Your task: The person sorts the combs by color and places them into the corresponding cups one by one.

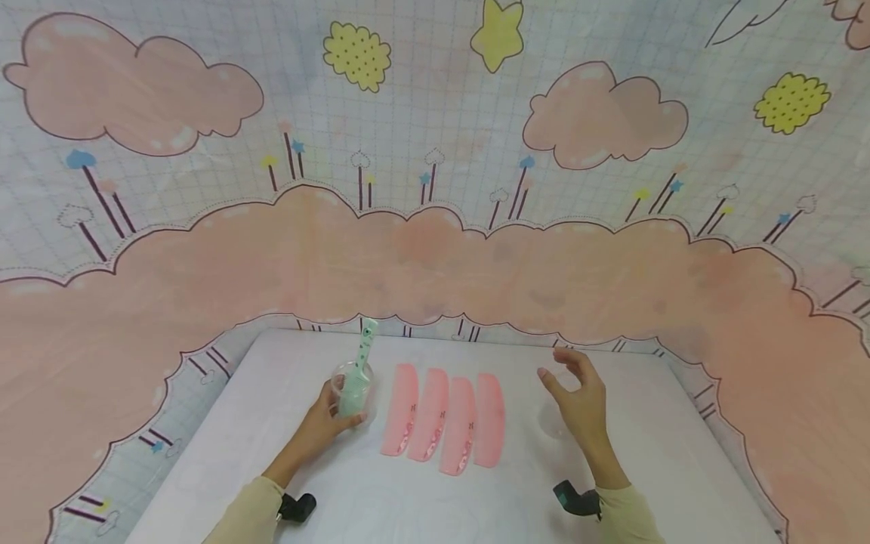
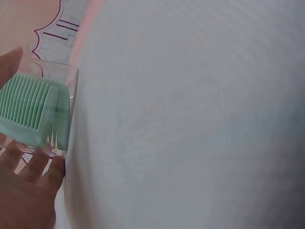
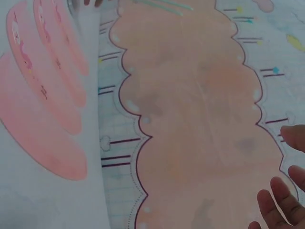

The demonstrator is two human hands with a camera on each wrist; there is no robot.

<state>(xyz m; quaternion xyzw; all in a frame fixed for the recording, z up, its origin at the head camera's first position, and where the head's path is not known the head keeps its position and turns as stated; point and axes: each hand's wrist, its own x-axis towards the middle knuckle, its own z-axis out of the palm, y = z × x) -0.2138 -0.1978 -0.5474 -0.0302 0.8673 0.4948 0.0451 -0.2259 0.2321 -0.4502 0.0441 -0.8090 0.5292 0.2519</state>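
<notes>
My left hand point(image 1: 318, 428) grips a clear plastic cup point(image 2: 57, 67), fingers on one side and thumb on the other. Head-down in the cup is a green comb point(image 1: 352, 393), its patterned handle sticking up past the rim. Its broad teeth show through the cup wall in the left wrist view, and two thin green handles point(image 3: 164, 6) appear at the top of the right wrist view. Over the table's right side is my right hand point(image 1: 586, 408), holding nothing, with thumb and fingers spread apart and loosely bent. Beside it a faint, see-through round shape point(image 1: 552, 420) shows, partly hidden by the hand.
Several pink curved combs point(image 1: 399, 408) lie side by side between the hands, some with printed decoration. They rest on a white table point(image 1: 421, 506). Behind it hangs a cloth point(image 1: 435, 264) printed with clouds and stars. Dark camera mounts point(image 1: 576, 499) sit at both wrists.
</notes>
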